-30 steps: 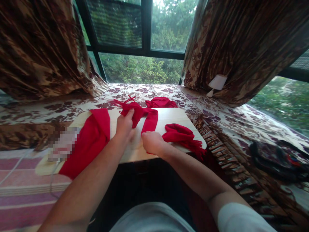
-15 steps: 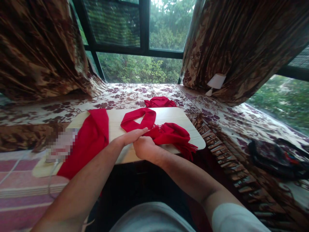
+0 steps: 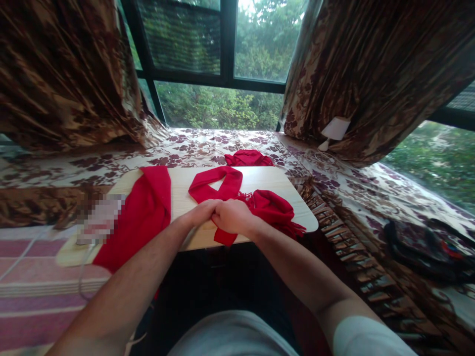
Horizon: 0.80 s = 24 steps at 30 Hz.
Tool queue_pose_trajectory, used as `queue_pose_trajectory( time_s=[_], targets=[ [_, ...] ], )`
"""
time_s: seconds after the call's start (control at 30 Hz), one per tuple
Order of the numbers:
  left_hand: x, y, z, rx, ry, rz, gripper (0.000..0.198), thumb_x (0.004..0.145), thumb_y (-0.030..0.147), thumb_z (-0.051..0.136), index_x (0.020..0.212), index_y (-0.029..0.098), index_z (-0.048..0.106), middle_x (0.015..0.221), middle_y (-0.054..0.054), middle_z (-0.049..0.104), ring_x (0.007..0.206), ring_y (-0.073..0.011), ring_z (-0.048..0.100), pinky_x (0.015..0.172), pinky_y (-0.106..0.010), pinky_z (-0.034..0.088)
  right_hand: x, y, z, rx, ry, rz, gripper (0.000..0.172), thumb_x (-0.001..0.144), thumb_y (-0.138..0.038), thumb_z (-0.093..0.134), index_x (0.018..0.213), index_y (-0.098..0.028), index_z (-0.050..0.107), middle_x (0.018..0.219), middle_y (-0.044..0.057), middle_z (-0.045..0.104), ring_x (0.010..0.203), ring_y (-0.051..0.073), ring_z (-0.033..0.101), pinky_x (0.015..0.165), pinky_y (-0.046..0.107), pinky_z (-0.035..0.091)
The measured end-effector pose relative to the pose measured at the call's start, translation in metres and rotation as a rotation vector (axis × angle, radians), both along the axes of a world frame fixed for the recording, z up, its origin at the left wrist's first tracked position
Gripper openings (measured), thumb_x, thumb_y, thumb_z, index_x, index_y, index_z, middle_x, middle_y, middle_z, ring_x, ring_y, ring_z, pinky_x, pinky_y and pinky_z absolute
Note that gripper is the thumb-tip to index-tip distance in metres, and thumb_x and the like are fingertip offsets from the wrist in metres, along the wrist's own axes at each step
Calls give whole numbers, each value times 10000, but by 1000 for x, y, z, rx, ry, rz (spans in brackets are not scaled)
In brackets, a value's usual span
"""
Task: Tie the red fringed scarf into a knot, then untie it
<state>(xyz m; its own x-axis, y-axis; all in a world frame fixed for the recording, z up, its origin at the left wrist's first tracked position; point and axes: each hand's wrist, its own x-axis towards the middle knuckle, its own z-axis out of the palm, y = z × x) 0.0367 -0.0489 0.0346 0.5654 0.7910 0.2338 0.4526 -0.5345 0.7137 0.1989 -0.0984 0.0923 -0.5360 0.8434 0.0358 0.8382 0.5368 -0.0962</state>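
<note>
A long red scarf [image 3: 222,183] lies looped on a small pale wooden table [image 3: 185,198]. One fringed end is bunched at the right. My left hand [image 3: 202,212] and my right hand [image 3: 233,216] meet at the table's near edge. Both are closed on a fold of the scarf, and a red corner hangs below my right hand. A second red scarf [image 3: 143,212] lies folded across the table's left part and hangs over the near edge. A third red cloth [image 3: 248,158] is bunched behind the table.
The table stands on floral bedding [image 3: 193,146] before a window [image 3: 222,59] flanked by brown patterned curtains [image 3: 371,64]. A blurred object [image 3: 100,220] sits on the table's left end. A small white lamp [image 3: 334,129] is at the right. Dark bags [image 3: 423,244] lie further right.
The scarf's far end was folded back toward me into a loop. My left hand came down from the far end, and both hands now grip a fold at the near edge.
</note>
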Motion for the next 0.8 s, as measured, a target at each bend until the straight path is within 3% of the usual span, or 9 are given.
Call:
queue_pose_trajectory(
  time_s=[0.07,0.1,0.17,0.23,0.37,0.43,0.53,0.67,0.8],
  targets=[
    [2,-8,-5,-62,-45,-24,317,880,264,439,931,159,734,977,-72,742,925,-230,671,897,-352,528,18,15,5,80,37,-15,288,930,-333,516,1024,-157,724,1010,138,729,968,259,679,846,343,505],
    [4,-12,-8,-82,-72,-23,320,889,263,442,960,156,735,980,-70,740,922,-225,674,891,-344,531,27,22,6,119,64,31,275,902,-307,563,1084,-154,701,1084,136,713,1045,258,651,887,338,487],
    [8,-20,-12,-38,-112,-4,304,871,251,498,1045,165,732,1049,-65,733,978,-219,672,924,-334,519,43,35,4,117,54,189,410,814,-326,693,1182,-149,655,1238,149,656,1178,274,585,955,341,453],
    [11,-26,-16,57,-130,29,332,822,221,568,1114,186,723,1146,-64,715,1062,-220,655,985,-337,491,52,44,-4,44,-9,267,488,781,-427,744,1168,-144,650,1216,158,662,1132,287,609,928,343,455],
    [12,-29,-20,157,-80,123,343,786,204,594,1103,207,725,1157,-63,719,1088,-229,650,1067,-385,443,53,52,-18,-81,-128,221,484,839,-541,675,1117,-145,648,1016,133,719,876,262,674,732,305,447],
    [11,-29,-22,186,-39,167,362,769,211,607,1114,211,716,1168,-60,720,1109,-240,646,1145,-438,362,50,53,-16,-67,-154,251,366,876,-436,660,1110,-155,644,971,102,717,832,235,662,686,286,417],
    [11,-29,-24,245,20,240,484,763,248,628,1246,218,658,1315,-69,656,1239,-270,582,1211,-510,220,45,52,0,159,-158,297,169,926,-214,562,1059,-154,647,978,102,686,877,220,621,719,297,401],
    [12,-28,-24,274,98,358,636,772,264,620,1404,218,553,1459,-85,544,1371,-284,468,1209,-528,206,45,50,18,438,-190,297,268,999,-181,389,1036,-130,649,1018,156,652,976,259,567,815,368,393],
    [15,-28,-21,238,189,408,564,805,256,568,1366,198,603,1457,-101,541,1389,-287,450,1200,-545,220,56,45,12,274,-336,383,205,950,-175,491,1021,-137,679,1001,146,681,964,251,603,836,355,398]
  ],
)
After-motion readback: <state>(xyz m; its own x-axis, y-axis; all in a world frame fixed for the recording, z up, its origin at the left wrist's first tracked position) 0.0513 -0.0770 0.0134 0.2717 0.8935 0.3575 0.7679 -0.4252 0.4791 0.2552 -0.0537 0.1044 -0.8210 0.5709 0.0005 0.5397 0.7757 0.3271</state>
